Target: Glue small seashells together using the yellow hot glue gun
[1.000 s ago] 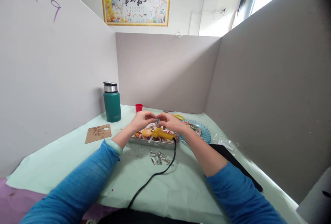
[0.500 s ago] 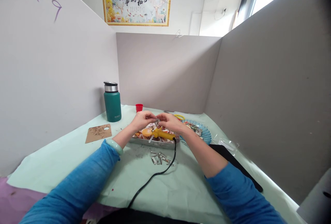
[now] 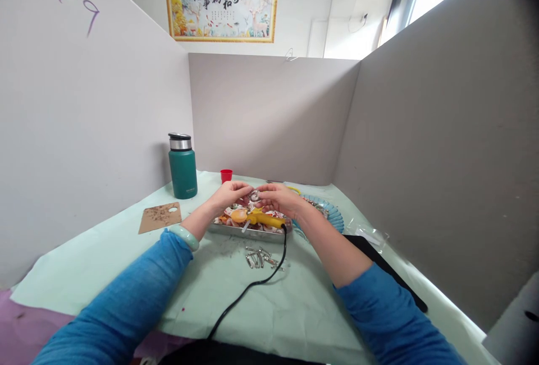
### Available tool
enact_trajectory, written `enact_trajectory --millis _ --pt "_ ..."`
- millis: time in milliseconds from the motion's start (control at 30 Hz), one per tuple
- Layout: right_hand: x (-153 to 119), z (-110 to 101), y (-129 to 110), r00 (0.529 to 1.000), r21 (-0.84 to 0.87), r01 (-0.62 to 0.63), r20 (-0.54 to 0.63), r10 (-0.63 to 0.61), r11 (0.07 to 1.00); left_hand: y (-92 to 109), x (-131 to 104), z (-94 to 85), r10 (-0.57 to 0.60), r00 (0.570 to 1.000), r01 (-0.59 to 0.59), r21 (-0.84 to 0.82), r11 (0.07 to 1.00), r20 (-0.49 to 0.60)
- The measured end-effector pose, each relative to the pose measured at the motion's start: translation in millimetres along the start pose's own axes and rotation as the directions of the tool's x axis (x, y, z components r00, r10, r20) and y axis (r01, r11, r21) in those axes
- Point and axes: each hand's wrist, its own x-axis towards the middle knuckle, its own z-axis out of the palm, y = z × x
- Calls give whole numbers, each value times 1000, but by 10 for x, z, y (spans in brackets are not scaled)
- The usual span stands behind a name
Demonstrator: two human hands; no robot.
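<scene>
My left hand and my right hand meet above a metal tray, fingertips pinched on a small pale, roundish piece whose kind is too small to make out. Below them, a yellow glue gun lies across the tray, its black cord running toward me. Many small white and orange pieces fill the tray, along with a round orange item. On the table in front of the tray lies a loose pile of silver metal clips.
A blue ribbed plate with small pieces sits right of the tray, near a clear plastic bag and a black flat item. To the left are a green bottle and a brown card. A red cup stands behind. Grey partitions enclose the table.
The small piece between my fingertips has turned, so a rounder, pale side now shows. My hands have shifted slightly; the things on the table stay where they were.
</scene>
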Motion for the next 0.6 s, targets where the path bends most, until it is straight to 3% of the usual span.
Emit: enact_trajectory --millis 200,400,600 --pt "-23 13 -23 998 43 -22 53 20 999 -24 4 -24 -33 999 37 -95 995 42" --pt "-19 46 -27 985 -29 -43 166 47 999 -44 1 -43 -88 985 111 -159 981 146" --pt "-43 66 -42 984 -35 -25 178 31 999 -30 -2 -36 -113 973 154 -200 968 203"
